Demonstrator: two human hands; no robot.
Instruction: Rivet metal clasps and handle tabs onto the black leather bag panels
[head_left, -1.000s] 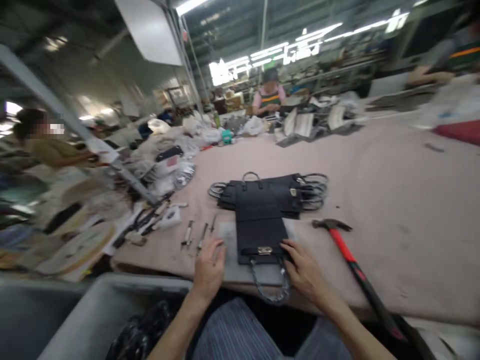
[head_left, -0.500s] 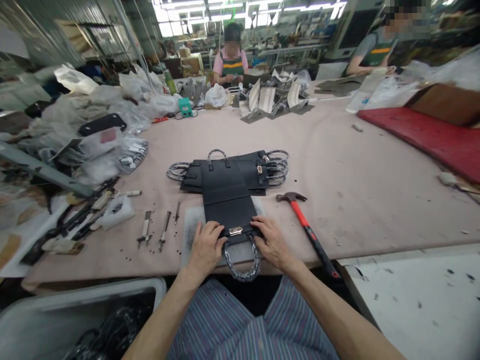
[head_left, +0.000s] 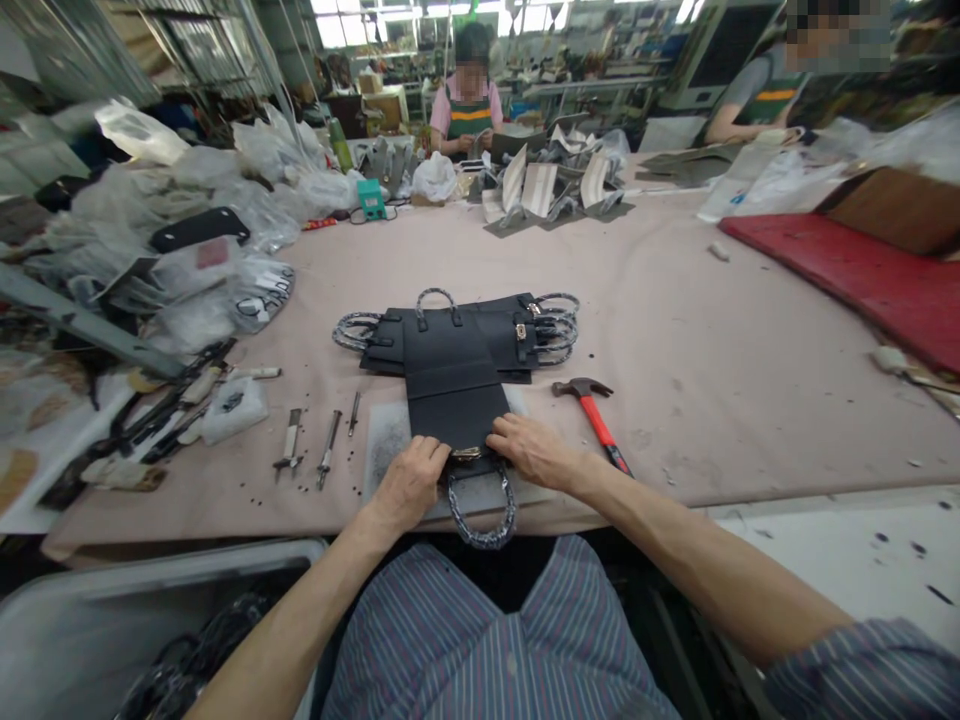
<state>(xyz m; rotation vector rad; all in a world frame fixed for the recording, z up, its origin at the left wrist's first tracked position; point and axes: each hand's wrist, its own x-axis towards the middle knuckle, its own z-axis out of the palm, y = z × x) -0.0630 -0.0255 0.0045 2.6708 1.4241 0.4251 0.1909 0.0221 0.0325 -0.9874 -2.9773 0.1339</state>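
Note:
A black bag panel [head_left: 454, 412] lies lengthwise before me, with a wrapped handle [head_left: 484, 512] hanging at its near end. My left hand [head_left: 412, 482] is closed on the panel's near left edge, beside the metal clasp [head_left: 466, 454]. Across from it, my right hand [head_left: 534, 452] grips the right edge with bent fingers, its fingertips close to the clasp. The near end looks slightly lifted, and the clasp is tilted. Beneath it is a pale board [head_left: 386, 440]. Behind, the panel's far end rests on several stacked black bag panels [head_left: 510, 340] with wrapped handles.
A red-handled claw hammer [head_left: 596, 415] lies right of the board, partly behind my forearm. Metal punches [head_left: 328, 450] lie to the left. Plastic bags [head_left: 202, 210] heap at far left, a red board [head_left: 847, 270] at right. A grey bin [head_left: 187, 575] stands below. Two people work across the table.
My right hand has shifted left and inward along the panel, its forearm now swung out over the hammer's handle. The clasp has tilted away from facing up. My left hand stays at its edge.

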